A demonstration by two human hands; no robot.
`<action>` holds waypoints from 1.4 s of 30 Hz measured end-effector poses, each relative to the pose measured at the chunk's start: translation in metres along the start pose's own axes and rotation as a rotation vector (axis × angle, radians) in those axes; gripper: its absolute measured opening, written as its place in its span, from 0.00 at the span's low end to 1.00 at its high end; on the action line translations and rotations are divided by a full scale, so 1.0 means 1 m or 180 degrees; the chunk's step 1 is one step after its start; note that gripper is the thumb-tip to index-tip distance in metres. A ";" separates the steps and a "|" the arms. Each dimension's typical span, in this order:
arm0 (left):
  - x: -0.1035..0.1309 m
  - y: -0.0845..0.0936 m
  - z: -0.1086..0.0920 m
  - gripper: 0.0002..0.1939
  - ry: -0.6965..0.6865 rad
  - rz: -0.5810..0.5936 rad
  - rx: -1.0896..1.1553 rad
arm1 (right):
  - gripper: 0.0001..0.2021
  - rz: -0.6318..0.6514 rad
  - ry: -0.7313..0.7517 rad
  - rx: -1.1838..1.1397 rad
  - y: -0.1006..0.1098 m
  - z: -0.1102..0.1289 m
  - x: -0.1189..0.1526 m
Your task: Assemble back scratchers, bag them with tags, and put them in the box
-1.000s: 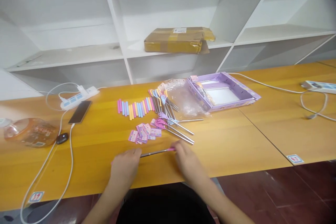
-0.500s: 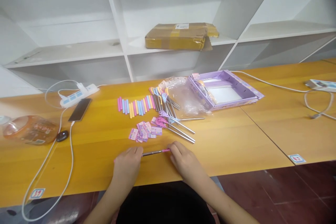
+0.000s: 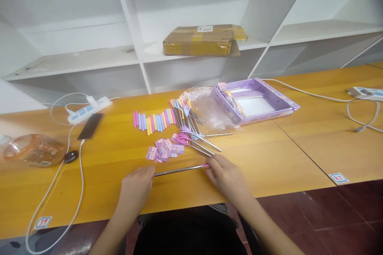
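Head view: rod (image 3: 179,170) spans between your left hand (image 3: 137,183) and right hand (image 3: 220,170), both clamped on it; hands now wider apart, so rod looks extended. Cards (image 3: 163,150) beyond hands.

Standing here I see white panel shelving (image 3: 74,0) at the back, with a tape-wrapped brown cardboard box (image 3: 199,44) on it, right-end flap sticking out. Table left: white power strip with blue sockets (image 3: 89,110), dark flat smartphone (image 3: 90,126) near it, see-through orange plastic bottle (image 3: 38,151) on its side, small rounded black gadget (image 3: 71,156) just beside. Floor: dark red tiles (image 3: 344,215).
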State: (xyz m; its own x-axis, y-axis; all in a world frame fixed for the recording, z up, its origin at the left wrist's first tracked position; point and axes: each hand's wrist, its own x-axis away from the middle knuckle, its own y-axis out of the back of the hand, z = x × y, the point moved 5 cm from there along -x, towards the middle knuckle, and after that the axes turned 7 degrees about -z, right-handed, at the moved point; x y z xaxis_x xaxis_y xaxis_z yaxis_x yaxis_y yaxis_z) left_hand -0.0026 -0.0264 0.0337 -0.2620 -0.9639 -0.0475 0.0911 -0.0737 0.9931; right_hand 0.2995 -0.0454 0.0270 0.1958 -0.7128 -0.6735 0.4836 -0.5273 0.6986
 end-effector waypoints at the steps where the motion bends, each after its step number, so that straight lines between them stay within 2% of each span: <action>1: 0.003 0.002 0.011 0.13 -0.0061 -0.0036 -0.0018 | 0.09 -0.0030 -0.0031 0.0023 0.009 -0.014 0.002; 4: 0.016 0.009 0.046 0.14 -0.0280 -0.0231 -0.0056 | 0.09 -0.0160 -0.0108 0.0079 0.039 -0.051 0.011; 7: 0.032 0.021 0.073 0.16 -0.0521 -0.0676 -0.0177 | 0.09 -0.0061 -0.0280 0.0045 0.064 -0.079 0.028; 11: 0.047 0.035 0.110 0.17 -0.0250 -0.1138 -0.0532 | 0.08 -0.0280 -0.0641 0.0382 0.094 -0.114 0.052; 14: 0.053 0.035 0.131 0.19 -0.0233 -0.1206 -0.0557 | 0.10 -0.0501 -0.0662 0.0570 0.110 -0.137 0.066; 17: 0.056 0.025 0.143 0.19 -0.0333 -0.1109 -0.0408 | 0.09 -0.0341 -0.0653 0.0445 0.108 -0.153 0.076; 21: 0.055 0.015 0.148 0.18 -0.0334 -0.1125 -0.0434 | 0.07 -0.0070 -0.0879 0.0269 0.092 -0.161 0.083; 24: 0.055 0.017 0.143 0.18 -0.0479 -0.1207 -0.0483 | 0.07 0.0108 -0.1201 0.0207 0.083 -0.165 0.085; 30: 0.057 0.030 0.125 0.19 -0.0423 -0.1212 -0.0459 | 0.11 0.0150 -0.1779 0.0516 0.086 -0.179 0.090; 35: 0.052 0.028 0.122 0.19 -0.0389 -0.1180 -0.0300 | 0.12 0.0353 -0.2182 0.0757 0.085 -0.184 0.095; 39: 0.038 0.018 0.125 0.17 -0.0370 -0.0764 -0.0312 | 0.12 0.0350 -0.2047 0.0922 0.081 -0.183 0.090; 42: 0.022 0.013 0.114 0.16 -0.0294 -0.0374 -0.0189 | 0.13 0.0331 -0.1882 0.1002 0.075 -0.175 0.078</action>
State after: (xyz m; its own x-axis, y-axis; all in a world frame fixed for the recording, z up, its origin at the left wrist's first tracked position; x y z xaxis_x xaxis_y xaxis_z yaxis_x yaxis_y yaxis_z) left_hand -0.1169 -0.0199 0.0581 -0.3613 -0.9203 -0.1501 0.1105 -0.2021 0.9731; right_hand 0.5000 -0.0592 -0.0154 -0.3150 -0.8529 -0.4163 0.1984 -0.4881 0.8499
